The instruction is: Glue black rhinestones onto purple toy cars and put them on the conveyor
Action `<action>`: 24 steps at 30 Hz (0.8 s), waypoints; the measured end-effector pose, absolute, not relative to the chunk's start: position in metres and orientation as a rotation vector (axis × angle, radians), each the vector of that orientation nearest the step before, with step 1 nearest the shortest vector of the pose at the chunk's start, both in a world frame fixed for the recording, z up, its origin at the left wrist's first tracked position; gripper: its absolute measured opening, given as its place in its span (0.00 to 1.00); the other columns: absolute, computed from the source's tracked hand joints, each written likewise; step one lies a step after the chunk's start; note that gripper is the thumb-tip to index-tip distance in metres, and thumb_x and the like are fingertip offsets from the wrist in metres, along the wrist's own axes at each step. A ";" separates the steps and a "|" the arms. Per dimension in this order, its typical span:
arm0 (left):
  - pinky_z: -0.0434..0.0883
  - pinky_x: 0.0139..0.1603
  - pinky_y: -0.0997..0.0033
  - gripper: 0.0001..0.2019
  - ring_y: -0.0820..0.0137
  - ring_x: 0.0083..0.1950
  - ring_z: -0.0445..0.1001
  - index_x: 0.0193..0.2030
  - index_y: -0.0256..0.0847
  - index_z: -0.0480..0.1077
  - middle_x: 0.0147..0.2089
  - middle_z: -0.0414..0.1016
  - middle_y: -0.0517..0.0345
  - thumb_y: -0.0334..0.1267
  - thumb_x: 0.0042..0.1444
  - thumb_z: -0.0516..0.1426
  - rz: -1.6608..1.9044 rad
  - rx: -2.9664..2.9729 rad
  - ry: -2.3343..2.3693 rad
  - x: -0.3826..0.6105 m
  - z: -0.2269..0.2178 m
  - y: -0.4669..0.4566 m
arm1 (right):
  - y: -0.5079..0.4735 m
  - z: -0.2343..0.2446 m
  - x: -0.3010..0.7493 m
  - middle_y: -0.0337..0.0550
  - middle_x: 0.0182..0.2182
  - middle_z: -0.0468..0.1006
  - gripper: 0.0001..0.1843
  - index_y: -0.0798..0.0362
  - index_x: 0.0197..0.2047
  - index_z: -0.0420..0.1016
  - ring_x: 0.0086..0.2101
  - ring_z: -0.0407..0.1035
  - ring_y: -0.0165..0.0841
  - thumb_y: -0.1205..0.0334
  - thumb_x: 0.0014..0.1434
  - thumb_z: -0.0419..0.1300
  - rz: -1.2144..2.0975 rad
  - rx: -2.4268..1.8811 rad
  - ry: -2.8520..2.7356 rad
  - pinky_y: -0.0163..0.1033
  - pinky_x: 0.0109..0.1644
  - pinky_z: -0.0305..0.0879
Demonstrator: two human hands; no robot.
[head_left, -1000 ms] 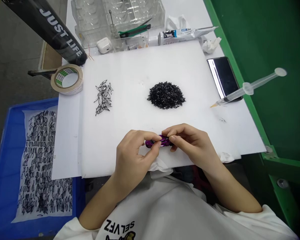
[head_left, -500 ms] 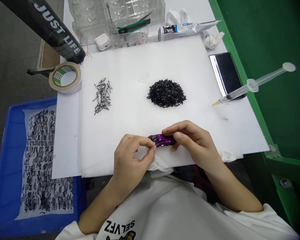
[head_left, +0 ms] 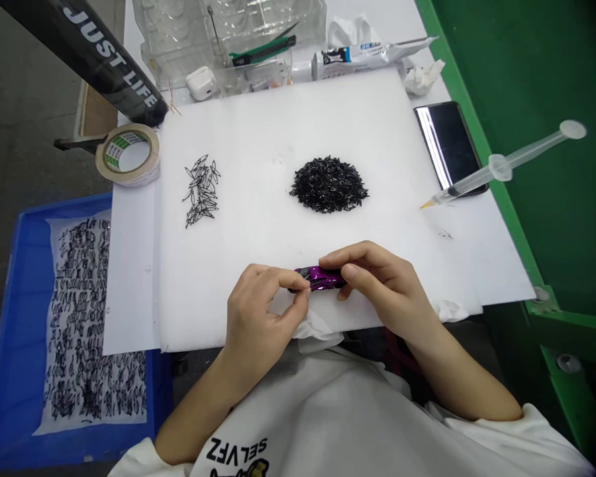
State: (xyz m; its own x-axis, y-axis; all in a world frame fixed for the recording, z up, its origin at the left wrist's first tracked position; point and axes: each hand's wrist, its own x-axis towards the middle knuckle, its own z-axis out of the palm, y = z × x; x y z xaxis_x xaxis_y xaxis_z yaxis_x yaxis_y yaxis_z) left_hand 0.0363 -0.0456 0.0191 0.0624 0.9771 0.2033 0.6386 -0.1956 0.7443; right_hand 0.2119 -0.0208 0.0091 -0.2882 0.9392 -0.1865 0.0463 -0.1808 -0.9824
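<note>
1. "JUST LIFE" runs in white capitals along the black tube at the desk's far left corner, easily read from here.
2. "SELVFZ" stands in black letters on the chest of the person's white T-shirt, upside down from this side, with a small printed graphic below it.
3. The white adhesive tube at the desk's far edge has a blue label, its small print too tiny to read.
4. The tape roll at the left edge has a green-and-white marking, also unreadable.

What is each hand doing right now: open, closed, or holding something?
Left hand: closed, pinching the shiny purple piece at its left end.
Right hand: closed, gripping the shiny purple piece at its right end.
</note>
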 end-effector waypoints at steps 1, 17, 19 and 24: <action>0.66 0.32 0.74 0.09 0.75 0.33 0.67 0.32 0.46 0.68 0.30 0.73 0.69 0.25 0.49 0.59 0.966 1.869 1.611 0.036 0.018 -0.046 | -0.021 0.009 0.212 0.42 0.40 0.75 0.10 0.50 0.40 0.73 0.32 0.70 0.28 0.56 0.59 0.55 1.563 -1.206 -1.345 0.33 0.31 0.71; 0.65 0.29 0.71 0.08 0.72 0.33 0.70 0.30 0.44 0.65 0.31 0.74 0.66 0.27 0.50 0.59 1.042 1.783 1.605 0.034 0.013 -0.050 | -0.021 0.009 0.211 0.42 0.40 0.75 0.10 0.49 0.40 0.73 0.35 0.70 0.29 0.56 0.59 0.55 1.575 -1.197 -1.323 0.32 0.31 0.71; 0.65 0.30 0.72 0.08 0.73 0.33 0.69 0.30 0.44 0.66 0.31 0.75 0.67 0.27 0.50 0.59 1.028 1.791 1.613 0.035 0.013 -0.050 | -0.022 0.009 0.211 0.42 0.39 0.75 0.09 0.49 0.40 0.73 0.35 0.70 0.28 0.57 0.59 0.55 1.577 -1.187 -1.317 0.31 0.31 0.71; 0.65 0.30 0.72 0.08 0.73 0.33 0.68 0.30 0.45 0.66 0.30 0.74 0.67 0.27 0.50 0.59 1.004 1.814 1.626 0.037 0.014 -0.049 | -0.022 0.009 0.212 0.42 0.40 0.75 0.09 0.49 0.40 0.73 0.37 0.70 0.30 0.56 0.59 0.55 1.571 -1.196 -1.327 0.32 0.31 0.72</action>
